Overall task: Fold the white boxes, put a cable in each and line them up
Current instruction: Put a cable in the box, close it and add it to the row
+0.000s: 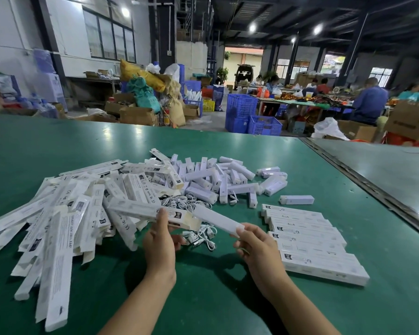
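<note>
My left hand (pixel 159 240) grips a long white printed box (pixel 145 212) near its open right end, holding it above the green table (pixel 203 298). My right hand (pixel 254 245) pinches the near end of a plain white bar (pixel 215 220), whose far end points into the box's open mouth. A tangle of white cables (pixel 198 234) lies on the table just beyond my hands. To the right, several closed boxes (pixel 310 240) lie side by side in a row.
A heap of flat unfolded boxes (pixel 58 213) covers the left of the table. Several small white bars (pixel 218 180) are piled further back, one lone bar (pixel 296 199) to their right. A metal seam (pixel 363 187) divides this table from its neighbour. People work at distant tables.
</note>
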Demonstrator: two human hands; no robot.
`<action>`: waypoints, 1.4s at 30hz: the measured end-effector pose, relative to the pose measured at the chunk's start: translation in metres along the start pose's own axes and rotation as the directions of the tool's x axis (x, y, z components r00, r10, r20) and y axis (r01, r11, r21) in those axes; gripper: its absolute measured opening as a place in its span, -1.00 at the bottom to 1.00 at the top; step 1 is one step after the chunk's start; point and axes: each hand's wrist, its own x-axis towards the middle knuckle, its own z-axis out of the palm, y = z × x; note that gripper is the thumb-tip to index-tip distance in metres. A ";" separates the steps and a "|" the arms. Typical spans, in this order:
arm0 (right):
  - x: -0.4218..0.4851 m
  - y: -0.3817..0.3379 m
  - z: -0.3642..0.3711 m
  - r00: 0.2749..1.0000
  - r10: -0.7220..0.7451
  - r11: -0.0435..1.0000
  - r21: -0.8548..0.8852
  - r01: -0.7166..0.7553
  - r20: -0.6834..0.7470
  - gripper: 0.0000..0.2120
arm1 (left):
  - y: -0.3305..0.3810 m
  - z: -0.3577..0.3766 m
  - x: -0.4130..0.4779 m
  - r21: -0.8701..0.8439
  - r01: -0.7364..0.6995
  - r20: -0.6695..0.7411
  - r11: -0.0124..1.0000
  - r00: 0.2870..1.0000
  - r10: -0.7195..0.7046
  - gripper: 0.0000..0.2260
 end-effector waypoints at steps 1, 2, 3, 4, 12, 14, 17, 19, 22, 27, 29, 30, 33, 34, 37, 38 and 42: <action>0.000 0.000 0.000 1.000 -0.002 1.000 -0.006 0.002 0.007 -0.89 | 0.000 0.000 0.000 -0.011 -0.006 0.002 1.000 1.000 0.006 -0.69; -0.001 0.000 0.000 1.000 -0.004 1.000 -0.010 0.004 0.010 -0.87 | 0.000 0.000 0.000 -0.016 -0.015 0.003 1.000 1.000 0.015 -0.69; -0.001 -0.001 0.000 1.000 -0.007 1.000 -0.011 0.007 0.009 -0.86 | 0.000 0.000 -0.001 -0.016 -0.024 0.001 1.000 1.000 0.024 -0.69; -0.001 -0.001 0.000 1.000 -0.012 1.000 -0.010 0.012 0.007 -0.86 | 0.000 0.000 -0.001 -0.015 -0.035 -0.007 0.999 0.999 0.035 -0.70; -0.005 0.000 0.001 0.998 -0.043 0.991 -0.121 0.048 0.047 -0.72 | 0.001 0.001 -0.002 -0.043 -0.085 -0.010 0.995 0.996 0.084 -0.74; -0.005 0.000 0.001 0.997 -0.045 0.990 -0.132 0.053 0.061 -0.76 | 0.001 0.000 -0.001 -0.049 -0.088 -0.001 0.995 0.996 0.088 -0.74; -0.004 0.000 -0.001 0.996 -0.049 0.989 -0.134 0.058 0.072 -0.72 | -0.001 0.000 0.002 -0.032 -0.092 0.024 0.995 0.995 0.093 -0.74; -0.003 0.001 -0.002 0.996 -0.050 0.990 -0.126 0.058 0.071 -0.70 | -0.003 0.000 0.004 -0.022 -0.085 0.035 0.996 0.996 0.086 -0.72; -0.002 0.002 -0.003 0.997 -0.063 0.989 -0.132 0.069 0.048 -0.73 | -0.004 0.000 0.006 0.002 -0.078 0.076 0.997 0.994 0.077 -0.71; 0.000 0.004 -0.002 0.987 -0.152 0.982 -0.122 0.145 -0.058 -0.70 | -0.006 0.001 0.002 0.035 -0.121 0.146 0.992 0.983 0.115 -0.72; 0.000 0.003 -0.002 0.979 -0.182 0.980 -0.101 0.172 -0.096 -0.63 | -0.006 0.002 0.000 0.024 -0.113 0.131 0.993 0.985 0.109 -0.73; 0.000 0.003 -0.003 0.975 -0.193 0.979 -0.089 0.184 -0.109 -0.67 | -0.006 0.002 0.000 0.013 -0.104 0.118 0.994 0.988 0.102 -0.73; 0.002 0.003 -0.006 0.971 -0.214 0.975 -0.091 0.204 -0.112 -0.87 | -0.004 0.002 0.001 -0.018 -0.094 0.095 0.995 0.991 0.096 -0.75; 0.002 0.002 -0.006 0.970 -0.218 0.974 -0.092 0.208 -0.111 -0.87 | -0.003 0.002 0.001 -0.020 -0.098 0.094 0.995 0.991 0.099 -0.76; 0.003 -0.001 -0.007 0.967 -0.226 0.973 -0.085 0.216 -0.121 -0.83 | -0.002 0.004 0.000 -0.002 -0.129 0.091 0.992 0.988 0.128 -0.78; 0.002 -0.003 -0.007 0.966 -0.227 0.973 -0.069 0.220 -0.127 -0.82 | -0.002 0.004 0.000 0.005 -0.140 0.092 0.990 0.986 0.139 -0.79; 0.002 -0.004 -0.009 0.972 -0.207 0.978 -0.003 0.207 -0.108 -0.80 | -0.004 0.003 -0.002 0.062 -0.185 0.122 0.981 0.977 0.177 -0.76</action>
